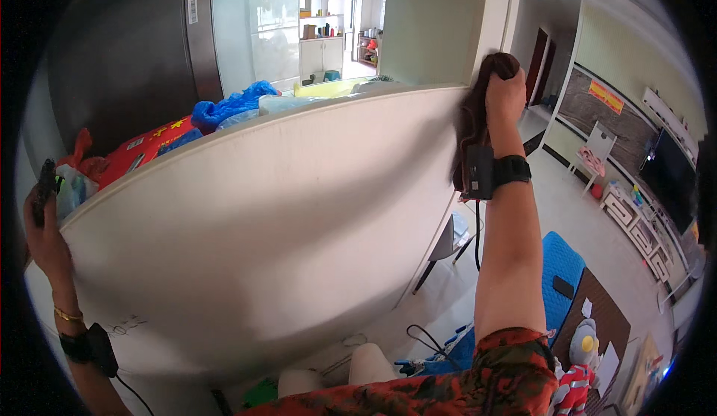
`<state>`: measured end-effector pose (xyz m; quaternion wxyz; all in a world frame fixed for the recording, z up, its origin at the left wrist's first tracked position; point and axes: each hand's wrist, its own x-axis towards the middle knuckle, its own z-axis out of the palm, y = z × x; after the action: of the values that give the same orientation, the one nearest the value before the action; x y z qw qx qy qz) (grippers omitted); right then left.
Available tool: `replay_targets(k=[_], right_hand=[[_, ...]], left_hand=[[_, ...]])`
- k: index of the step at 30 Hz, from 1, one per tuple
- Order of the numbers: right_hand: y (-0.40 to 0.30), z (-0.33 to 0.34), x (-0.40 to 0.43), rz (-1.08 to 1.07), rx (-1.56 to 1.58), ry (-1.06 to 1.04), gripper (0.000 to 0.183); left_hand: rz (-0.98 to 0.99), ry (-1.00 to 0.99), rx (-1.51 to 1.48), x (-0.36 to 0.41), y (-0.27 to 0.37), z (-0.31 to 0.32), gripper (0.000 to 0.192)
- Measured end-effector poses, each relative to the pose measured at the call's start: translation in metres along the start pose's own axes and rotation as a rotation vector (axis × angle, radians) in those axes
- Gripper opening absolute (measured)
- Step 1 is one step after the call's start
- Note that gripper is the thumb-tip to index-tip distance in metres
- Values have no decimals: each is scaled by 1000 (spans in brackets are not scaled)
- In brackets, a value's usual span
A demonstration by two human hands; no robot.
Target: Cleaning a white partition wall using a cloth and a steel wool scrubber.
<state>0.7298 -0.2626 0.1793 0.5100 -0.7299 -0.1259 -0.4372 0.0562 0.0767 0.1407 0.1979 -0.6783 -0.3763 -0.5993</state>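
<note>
My right hand [507,99] grips a dark brown cloth [475,119] and presses it against the edge of a cream-white upright post [488,29]. The cloth hangs down past my wrist, beside the far end of a white panel [269,209]. At the far left, my left hand [47,248] is raised near the panel's other end, its fingers around a small dark thing [43,192] too blurred to name. Behind the panel's top edge lie a blue plastic bag [232,105], a red box [137,147] and clear plastic bags [285,104].
A dark metallic refrigerator-like front [123,40] rises behind the bags. Below right are a chair [445,242], a blue quilted mat [560,265] with a black phone [563,287], and a plush figure [582,360]. Cables run from devices strapped to both wrists. A television [669,175] stands farther right.
</note>
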Motion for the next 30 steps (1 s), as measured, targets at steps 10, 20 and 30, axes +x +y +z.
replay_targets(k=[10,20,30], right_hand=[[-82,-14,-135,-284,286,81,32],[-109,-15,-159,-732,378,2,38],[-48,-9,-96,-539,378,-187,39]], left_hand=[[40,41,149,-1,39,-4,38],[-34,67,-2,-2,56,-5,36],[-71,96,-1,-1,94,-16,35]])
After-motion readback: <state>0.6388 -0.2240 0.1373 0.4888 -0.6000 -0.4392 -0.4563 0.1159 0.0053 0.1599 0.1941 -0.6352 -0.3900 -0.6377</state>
